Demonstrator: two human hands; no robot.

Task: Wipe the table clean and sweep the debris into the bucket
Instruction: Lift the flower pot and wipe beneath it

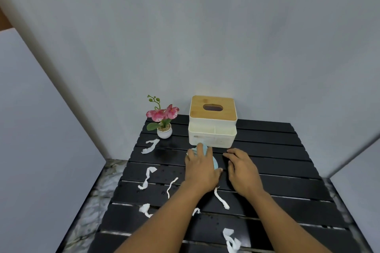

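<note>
My left hand [200,167] lies on a light blue cloth [203,148] on the black slatted table [287,181], just in front of the tissue box; its fingers curl over the cloth. My right hand [240,167] rests flat on the table beside it, fingers spread and holding nothing. Several twisted white paper scraps lie on the slats: one [150,146] near the plant, one [147,177] at the left, one [222,199] between my forearms, one [231,239] at the front. Water droplets speckle the slats. No bucket is in view.
A white tissue box with a wooden lid [212,122] stands at the back centre. A small potted pink orchid [163,120] sits at the back left corner. Grey walls close in behind and on both sides. Marbled floor [102,187] shows left of the table.
</note>
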